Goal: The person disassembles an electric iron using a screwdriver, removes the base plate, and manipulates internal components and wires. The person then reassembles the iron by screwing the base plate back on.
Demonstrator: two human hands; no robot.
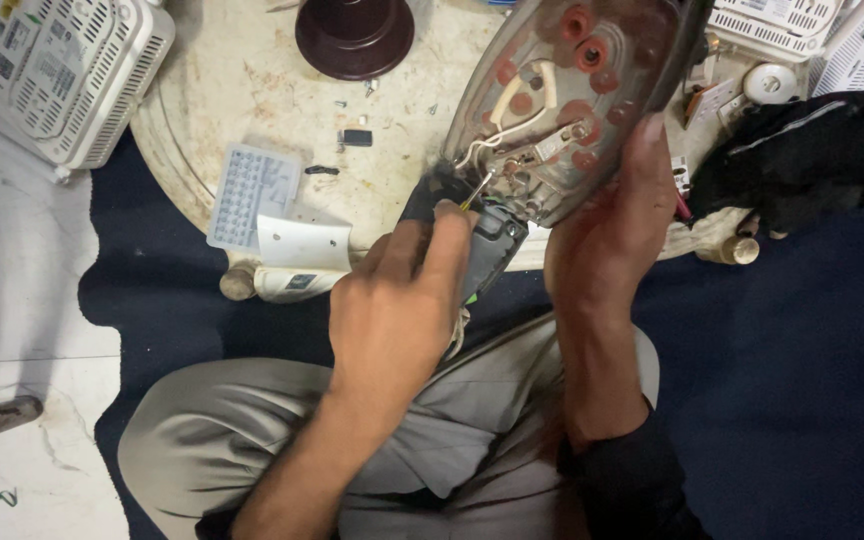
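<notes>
Gripping the opened iron base point(562, 100) by its edge, your right hand point(602, 230) holds it tilted above the round table point(242, 80). Your left hand point(402, 300) is closed around a screwdriver point(474, 192), whose tip touches the wiring at the base's narrow end. A white router point(62, 70) lies well apart, at the left.
</notes>
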